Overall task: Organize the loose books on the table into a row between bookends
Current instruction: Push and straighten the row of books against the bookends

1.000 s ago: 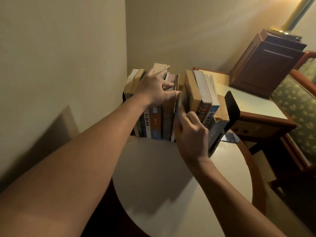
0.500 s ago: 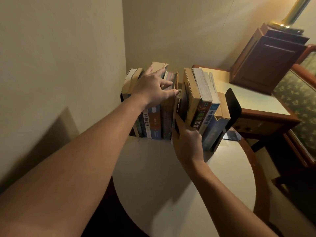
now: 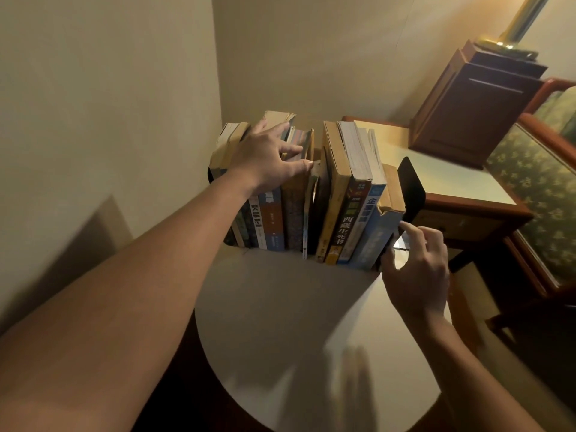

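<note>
Fingers [image 3: 290, 149] of left hand [image 3: 265, 159] spread flat atop books [image 3: 341, 194]; right hand [image 3: 417, 271] curls loosely, empty, beside bookend [image 3: 411, 188].

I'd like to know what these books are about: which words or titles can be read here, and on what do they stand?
"西藏生死书": down the spine of the dark book in the right-hand group.
"企": top character on the light blue spine beside it; the rest is blurred.
White spine below the left hand: black characters, too blurred to read.
Other spines: too small or dark to read.
</note>
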Action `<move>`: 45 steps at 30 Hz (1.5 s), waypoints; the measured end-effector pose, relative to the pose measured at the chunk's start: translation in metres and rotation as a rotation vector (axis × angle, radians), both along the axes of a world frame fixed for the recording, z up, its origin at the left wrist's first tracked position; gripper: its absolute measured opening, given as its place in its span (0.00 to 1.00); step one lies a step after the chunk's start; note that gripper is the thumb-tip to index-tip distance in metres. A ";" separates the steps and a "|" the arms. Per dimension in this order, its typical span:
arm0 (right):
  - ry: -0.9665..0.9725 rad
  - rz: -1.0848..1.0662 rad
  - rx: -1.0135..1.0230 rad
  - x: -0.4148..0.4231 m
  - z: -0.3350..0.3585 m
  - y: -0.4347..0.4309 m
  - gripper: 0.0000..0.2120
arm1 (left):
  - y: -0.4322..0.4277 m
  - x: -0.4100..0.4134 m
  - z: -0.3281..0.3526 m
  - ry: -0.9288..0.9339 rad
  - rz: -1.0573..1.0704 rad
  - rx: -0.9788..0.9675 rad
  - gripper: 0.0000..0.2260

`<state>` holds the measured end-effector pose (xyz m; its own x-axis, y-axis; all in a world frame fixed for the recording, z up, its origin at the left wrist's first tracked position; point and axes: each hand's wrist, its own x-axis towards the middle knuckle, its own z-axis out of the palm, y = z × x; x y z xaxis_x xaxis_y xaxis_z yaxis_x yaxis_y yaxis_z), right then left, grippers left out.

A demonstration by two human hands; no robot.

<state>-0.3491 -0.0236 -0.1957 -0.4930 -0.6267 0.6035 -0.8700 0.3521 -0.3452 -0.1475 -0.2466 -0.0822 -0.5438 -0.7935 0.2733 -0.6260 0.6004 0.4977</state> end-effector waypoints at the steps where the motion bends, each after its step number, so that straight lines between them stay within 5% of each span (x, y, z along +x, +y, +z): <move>1: -0.004 0.003 0.022 -0.003 0.000 -0.001 0.22 | 0.000 0.000 0.000 -0.001 -0.001 0.000 0.21; 17: -0.070 0.128 -0.015 -0.016 -0.002 -0.005 0.09 | 0.001 -0.001 0.001 0.003 0.008 -0.008 0.20; 23: -0.011 0.153 0.005 -0.005 0.012 0.025 0.20 | -0.001 -0.001 -0.001 0.008 0.002 -0.011 0.20; 29: 0.006 0.291 0.008 0.035 0.028 0.065 0.20 | 0.000 -0.001 0.000 0.037 0.002 0.012 0.21; 45: 0.242 0.357 -0.381 0.089 0.092 -0.002 0.14 | 0.003 0.000 0.004 0.010 0.001 0.027 0.22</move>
<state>-0.2601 -0.0253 -0.1037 -0.1106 -0.4451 0.8886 -0.9821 -0.0881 -0.1664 -0.1476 -0.2436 -0.0778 -0.5405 -0.8011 0.2571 -0.6211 0.5860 0.5203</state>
